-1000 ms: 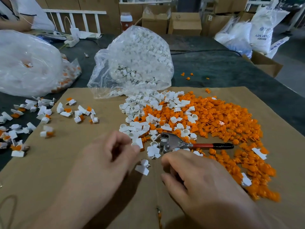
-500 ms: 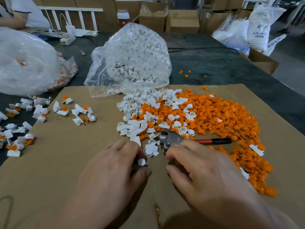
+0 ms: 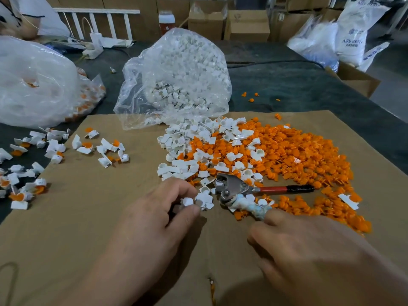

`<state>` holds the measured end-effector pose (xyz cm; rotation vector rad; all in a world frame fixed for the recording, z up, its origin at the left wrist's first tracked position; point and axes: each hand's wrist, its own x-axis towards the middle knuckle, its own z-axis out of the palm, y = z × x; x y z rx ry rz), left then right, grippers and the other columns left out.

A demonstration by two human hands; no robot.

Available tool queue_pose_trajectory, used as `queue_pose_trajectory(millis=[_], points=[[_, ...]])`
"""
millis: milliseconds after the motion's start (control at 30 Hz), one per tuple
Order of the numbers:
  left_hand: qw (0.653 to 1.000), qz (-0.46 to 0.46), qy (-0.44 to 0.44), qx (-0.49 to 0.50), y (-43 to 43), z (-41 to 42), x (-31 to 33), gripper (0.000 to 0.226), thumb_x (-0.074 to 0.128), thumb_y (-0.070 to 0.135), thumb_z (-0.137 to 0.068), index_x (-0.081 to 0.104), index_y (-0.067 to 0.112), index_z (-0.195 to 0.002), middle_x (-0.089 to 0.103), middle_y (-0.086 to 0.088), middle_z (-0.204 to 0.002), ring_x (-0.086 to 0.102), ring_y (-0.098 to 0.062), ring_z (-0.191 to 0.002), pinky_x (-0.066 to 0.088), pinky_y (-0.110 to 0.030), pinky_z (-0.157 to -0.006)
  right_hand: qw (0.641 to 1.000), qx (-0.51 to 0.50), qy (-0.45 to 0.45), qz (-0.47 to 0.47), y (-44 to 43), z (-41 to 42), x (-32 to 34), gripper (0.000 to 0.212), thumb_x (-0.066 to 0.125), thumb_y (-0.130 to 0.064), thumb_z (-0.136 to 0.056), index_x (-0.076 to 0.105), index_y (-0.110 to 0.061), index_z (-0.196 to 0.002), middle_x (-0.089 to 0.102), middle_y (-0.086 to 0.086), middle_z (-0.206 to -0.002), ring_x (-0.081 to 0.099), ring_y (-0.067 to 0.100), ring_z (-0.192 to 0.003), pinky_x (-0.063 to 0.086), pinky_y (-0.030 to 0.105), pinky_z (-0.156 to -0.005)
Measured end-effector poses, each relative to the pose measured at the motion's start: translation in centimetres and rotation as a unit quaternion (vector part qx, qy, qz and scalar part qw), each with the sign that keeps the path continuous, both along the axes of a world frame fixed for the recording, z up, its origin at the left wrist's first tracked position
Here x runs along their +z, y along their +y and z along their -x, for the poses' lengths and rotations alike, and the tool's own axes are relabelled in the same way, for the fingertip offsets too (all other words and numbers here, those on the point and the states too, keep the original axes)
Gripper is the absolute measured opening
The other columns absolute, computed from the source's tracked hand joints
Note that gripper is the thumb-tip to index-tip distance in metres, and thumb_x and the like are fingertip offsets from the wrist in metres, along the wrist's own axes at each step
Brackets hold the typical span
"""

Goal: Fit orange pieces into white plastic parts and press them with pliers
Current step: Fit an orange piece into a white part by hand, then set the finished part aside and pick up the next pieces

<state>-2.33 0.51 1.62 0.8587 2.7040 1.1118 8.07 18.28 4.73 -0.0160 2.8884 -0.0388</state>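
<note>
One white part point(image 3: 187, 201) is pinched between the thumb and curled fingers of the left hand point(image 3: 154, 228), low over the cardboard sheet point(image 3: 88, 217), just left of the pliers point(image 3: 231, 186). A few loose white parts point(image 3: 204, 196) lie between that grip and the pliers' head.

The pliers lie flat on the sheet, head to the left. One handle, red with a black end, points right. The other handle, wrapped in pale tape, points toward the right hand point(image 3: 320, 257). That hand's index fingertip meets the end of the taped handle. Whether the right grip has closed round the handle cannot be told. White and orange bits lie against the taped handle.

Beyond the pliers, the pile of orange pieces point(image 3: 298, 160) spreads to the right, and the pile of white parts point(image 3: 187, 146) adjoins it on the left. A clear bag point(image 3: 176, 80) of white parts slumps behind, mouth toward the piles. Fitted white-and-orange pieces point(image 3: 55, 149) are scattered at the sheet's left edge, beside a second large bag point(image 3: 33, 85). The dark tabletop point(image 3: 287, 85) carries everything. Cardboard boxes point(image 3: 247, 25) and white sacks point(image 3: 351, 36) stand behind.
</note>
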Motion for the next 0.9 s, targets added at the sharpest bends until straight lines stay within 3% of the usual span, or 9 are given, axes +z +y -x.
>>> queue_pose_trajectory(millis=[133,233,333,500,600,667,767,833,900], points=[[0.999,-0.032,-0.025,-0.025,0.0,-0.2,-0.2,0.014,0.058,0.042,-0.089,0.060,0.052,-0.099,0.046,0.053,-0.105,0.046,0.023,-0.101,0.034,0.002,-0.075,0.998,0.018,0.035,0.047,-0.2,0.5,-1.0,0.024,0.032,-0.023,-0.103,0.043,-0.025,-0.124,0.041,0.000,-0.113,0.045,0.021,-0.108,0.038,0.028,-0.079],[0.995,-0.060,-0.063,-0.039,0.1,-0.4,-0.2,0.030,0.058,0.038,-0.091,0.056,0.065,-0.107,0.057,0.044,-0.096,0.056,0.015,-0.090,0.041,-0.008,-0.068,0.991,0.062,0.052,0.110,-0.5,0.8,-1.1,0.027,0.032,-0.027,-0.104,0.045,-0.034,-0.126,0.037,-0.005,-0.112,0.035,0.012,-0.098,0.031,0.023,-0.072],[0.987,-0.092,-0.130,-0.039,0.2,-0.6,-0.4,0.037,0.053,0.035,-0.093,0.053,0.070,-0.105,0.069,0.022,-0.081,0.066,0.001,-0.068,0.046,-0.010,-0.062,0.986,0.070,0.071,0.135,-0.6,1.0,-1.1,0.028,0.032,-0.026,-0.103,0.046,-0.036,-0.125,0.036,-0.007,-0.113,0.033,0.010,-0.095,0.033,0.024,-0.078],[0.962,-0.186,-0.198,-0.007,0.1,-0.6,-0.9,0.032,0.057,0.015,-0.095,0.059,0.047,-0.091,0.068,-0.002,-0.067,0.068,-0.024,-0.059,0.054,-0.042,-0.062,0.981,0.040,0.091,0.168,-0.6,1.2,-1.1,0.019,0.041,-0.022,-0.096,0.049,-0.030,-0.111,0.042,-0.011,-0.108,0.040,0.009,-0.098,0.035,0.023,-0.080],[0.950,-0.216,-0.224,-0.005,0.1,-0.4,-0.7,0.028,0.058,0.013,-0.095,0.061,0.039,-0.086,0.066,-0.005,-0.061,0.065,-0.025,-0.054,0.053,-0.037,-0.056,0.966,0.015,0.141,0.215,-0.5,1.3,-1.3,0.016,0.044,-0.021,-0.094,0.044,-0.037,-0.091,0.043,-0.019,-0.091,0.040,-0.001,-0.089,0.029,0.012,-0.071],[0.932,-0.242,-0.268,-0.009,0.2,-0.5,-0.6,0.029,0.057,0.011,-0.095,0.065,0.036,-0.083,0.067,-0.011,-0.060,0.063,-0.024,-0.050,0.052,-0.031,-0.052,0.949,-0.021,0.188,0.254,-0.2,1.2,-1.7,0.017,0.048,-0.019,-0.091,0.052,-0.035,-0.085,0.051,-0.020,-0.089,0.048,-0.002,-0.090,0.037,0.013,-0.070],[0.899,-0.282,-0.334,-0.029,0.5,-0.9,-0.3,0.030,0.064,0.000,-0.090,0.071,0.029,-0.081,0.067,-0.018,-0.063,0.064,-0.028,-0.051,0.053,-0.029,-0.052,0.880,-0.115,0.201,0.415,0.1,1.3,-1.9,0.024,0.052,-0.017,-0.089,0.066,-0.037,-0.088,0.064,-0.013,-0.082,0.061,0.004,-0.071,0.047,0.017,-0.060],[0.887,-0.304,-0.347,-0.036,0.9,-1.1,-0.1,0.031,0.078,-0.006,-0.078,0.073,0.025,-0.078,0.067,-0.018,-0.065,0.067,-0.030,-0.054,0.054,-0.028,-0.052,0.775,-0.180,0.136,0.590,-0.2,1.5,-1.8,0.029,0.056,-0.010,-0.085,0.073,-0.033,-0.090,0.066,0.002,-0.070,0.061,0.015,-0.056,0.049,0.027,-0.052],[0.878,-0.328,-0.348,-0.020,1.0,-1.2,0.1,0.028,0.087,0.003,-0.060,0.074,0.021,-0.076,0.065,-0.019,-0.066,0.067,-0.031,-0.054,0.055,-0.028,-0.050,0.665,-0.216,0.088,0.710,-0.3,1.8,-1.8,0.031,0.056,-0.008,-0.074,0.077,-0.023,-0.092,0.066,0.011,-0.073,0.055,0.026,-0.054,0.043,0.035,-0.047]])
